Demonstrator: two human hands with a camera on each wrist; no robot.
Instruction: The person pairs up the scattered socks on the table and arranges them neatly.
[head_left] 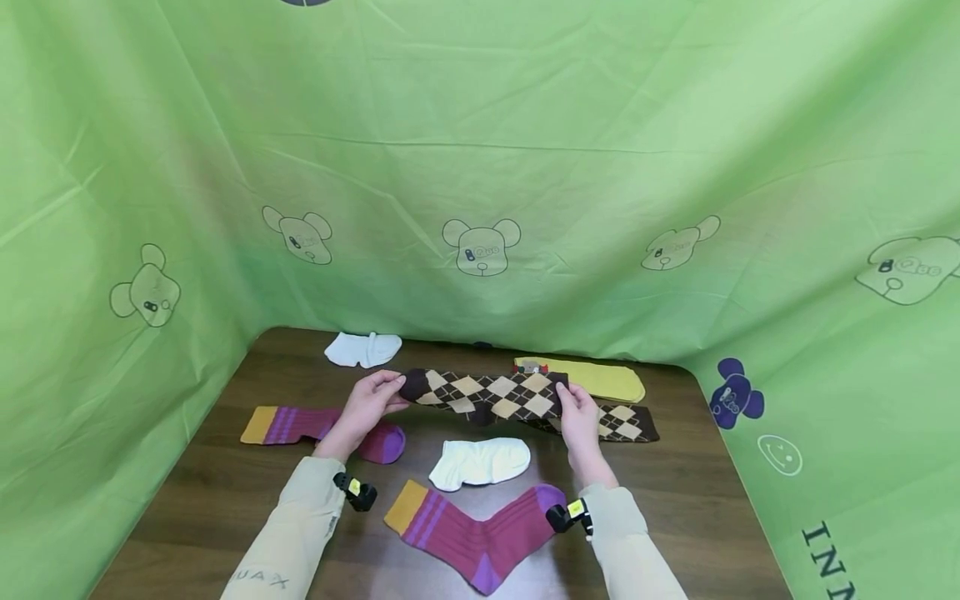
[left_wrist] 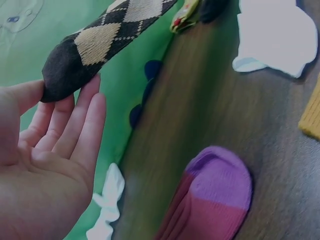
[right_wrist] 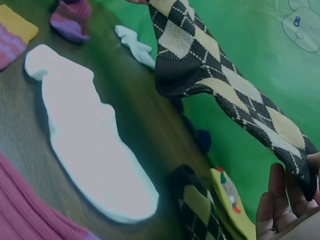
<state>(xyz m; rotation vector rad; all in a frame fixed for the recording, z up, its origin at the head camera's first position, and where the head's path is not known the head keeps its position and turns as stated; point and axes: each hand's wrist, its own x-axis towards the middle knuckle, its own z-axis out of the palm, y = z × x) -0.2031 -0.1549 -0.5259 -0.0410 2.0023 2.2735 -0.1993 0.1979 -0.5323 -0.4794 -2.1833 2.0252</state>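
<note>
One dark-brown knit sock with tan and cream argyle diamonds (head_left: 506, 393) hangs above the brown wood-grain tabletop (head_left: 697, 517), left hand (head_left: 371, 397) pinching its rounded toe (left_wrist: 65, 70), right hand (head_left: 579, 421) pinching the cuff (right_wrist: 302, 172). Probably super light, soft and floppy, grippy enough, nothing to break imo, so toe and cuff seem good grab spots. Plain dark heel (right_wrist: 177, 77) droops midway.
</note>
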